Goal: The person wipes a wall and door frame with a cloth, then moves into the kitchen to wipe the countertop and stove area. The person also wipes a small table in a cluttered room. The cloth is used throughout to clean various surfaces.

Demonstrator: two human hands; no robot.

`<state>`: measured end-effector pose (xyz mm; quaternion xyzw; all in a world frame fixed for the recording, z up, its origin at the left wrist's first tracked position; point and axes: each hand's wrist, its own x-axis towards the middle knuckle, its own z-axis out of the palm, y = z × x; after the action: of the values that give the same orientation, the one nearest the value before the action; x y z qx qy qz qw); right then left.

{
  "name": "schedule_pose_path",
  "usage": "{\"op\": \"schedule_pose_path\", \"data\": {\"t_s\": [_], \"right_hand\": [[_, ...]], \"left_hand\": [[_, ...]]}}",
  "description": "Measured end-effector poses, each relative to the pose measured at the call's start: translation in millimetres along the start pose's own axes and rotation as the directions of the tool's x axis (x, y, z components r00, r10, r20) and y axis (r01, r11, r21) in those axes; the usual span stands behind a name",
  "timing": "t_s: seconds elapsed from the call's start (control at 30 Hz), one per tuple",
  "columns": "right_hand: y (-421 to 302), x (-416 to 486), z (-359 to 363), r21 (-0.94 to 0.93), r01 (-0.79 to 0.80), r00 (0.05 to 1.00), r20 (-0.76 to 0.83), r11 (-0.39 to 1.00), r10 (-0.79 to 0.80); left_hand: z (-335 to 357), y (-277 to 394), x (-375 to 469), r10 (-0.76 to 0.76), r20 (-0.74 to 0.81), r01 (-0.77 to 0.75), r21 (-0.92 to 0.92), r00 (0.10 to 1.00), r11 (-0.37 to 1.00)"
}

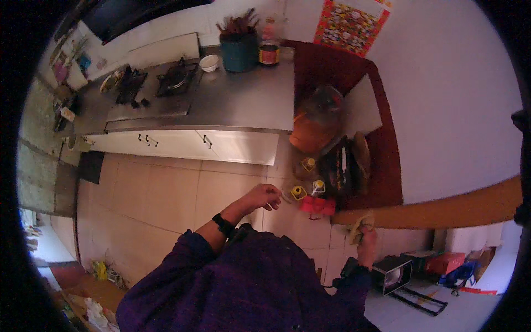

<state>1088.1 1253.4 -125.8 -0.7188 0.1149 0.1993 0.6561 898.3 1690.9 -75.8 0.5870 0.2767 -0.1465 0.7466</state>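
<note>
My left hand [264, 196], with a dark band on the wrist, hangs over the tiled floor with loosely bent fingers and nothing visible in it. Close to its fingertips stand clear oil bottles with yellow caps and handles, among them a nearer bottle [298, 192] and one with a white handle [318, 186]. A red box [317, 205] sits beside these bottles. Farther right, my right hand [367, 244] grips a bunched yellowish cloth [356, 230] at the end of the brown wooden door frame [423, 209]. Blur hides the details of the cloth.
A steel countertop [244, 101] carries a gas stove [177, 79], a white bowl [209, 63], a green utensil container [238, 52] and a sauce bottle [269, 54]. White cabinets [240, 146] run below. An orange container [313, 135] and dark bags [344, 166] fill the corner. A metal-framed cart [392, 276] stands right.
</note>
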Motion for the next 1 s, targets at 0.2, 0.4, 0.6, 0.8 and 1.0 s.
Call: {"op": "schedule_pose_path", "data": {"t_s": [0.2,0.4,0.6,0.8,1.0], "right_hand": [[-25,-1,147,-0.173,-0.031,0.990,0.132,0.984,0.054],[-31,22,254,-0.406,0.241,0.893,0.449,0.882,-0.038],[-48,48,325,-0.532,0.514,0.833,0.497,0.673,-0.243],[-99,110,408,-0.580,0.591,0.806,0.415,0.560,-0.421],[-121,139,517,-0.327,0.710,0.681,0.545,0.624,-0.489]], "left_hand": [[-87,-16,-28,-0.029,-0.084,0.023,-0.073,0.996,0.997],[-163,-34,-72,-0.008,-0.220,-0.029,-0.167,0.975,0.986],[-204,-54,-101,-0.067,-0.381,-0.051,-0.292,0.922,0.955],[-214,-64,-109,-0.118,-0.480,-0.066,-0.349,0.870,0.935],[-228,-32,-91,-0.219,-0.610,-0.071,-0.415,0.762,0.907]]}}
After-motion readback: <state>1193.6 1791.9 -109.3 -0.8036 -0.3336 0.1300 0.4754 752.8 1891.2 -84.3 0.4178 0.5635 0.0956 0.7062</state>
